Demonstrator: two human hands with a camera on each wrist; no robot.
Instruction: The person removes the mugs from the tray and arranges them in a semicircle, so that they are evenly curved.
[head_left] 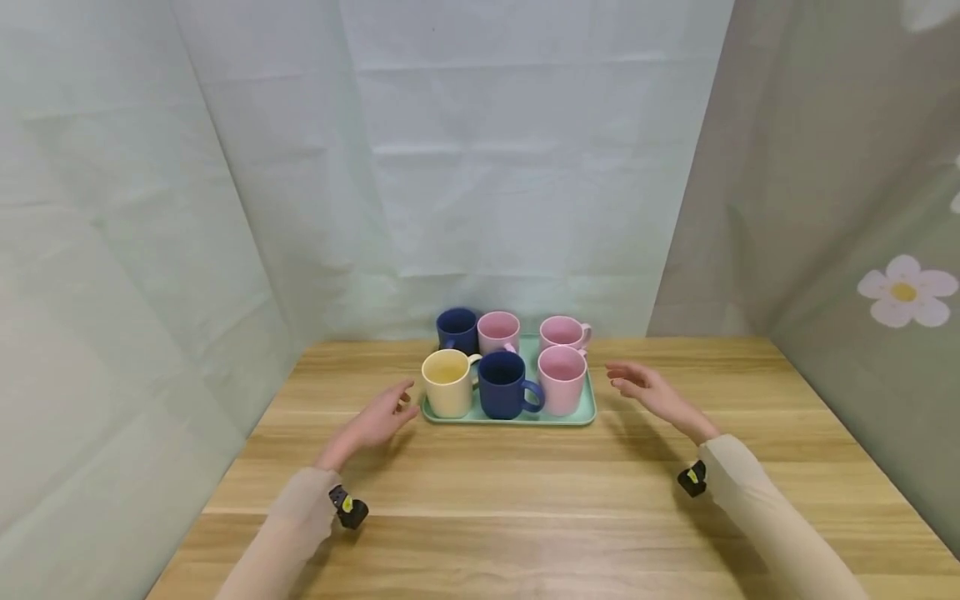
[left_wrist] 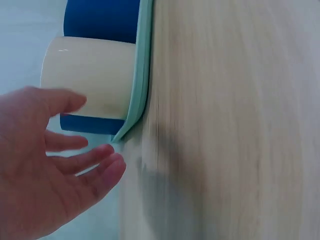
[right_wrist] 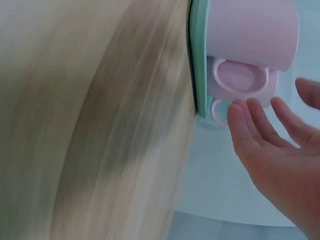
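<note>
A mint green tray (head_left: 465, 419) carries several mugs in two rows. In the front row stand a cream mug (head_left: 448, 392), a dark blue mug (head_left: 501, 392) and a pink mug (head_left: 561, 385). Behind them are another blue mug (head_left: 457, 329) and two more pink ones. My left hand (head_left: 382, 414) hovers left of the tray with relaxed fingers, nearest the cream mug (left_wrist: 90, 75) and apart from it. To the tray's right, my right hand (head_left: 651, 392) has loosely bent fingers and holds nothing; the pink mugs (right_wrist: 250, 30) are closest to it.
Under the tray is a wood-grain table (head_left: 510, 508). Pale cloth (head_left: 525, 167) hangs behind it and along the left. A grey cloth with white flowers (head_left: 903, 292) hangs on the right. Each wrist wears a small black camera (head_left: 351, 508).
</note>
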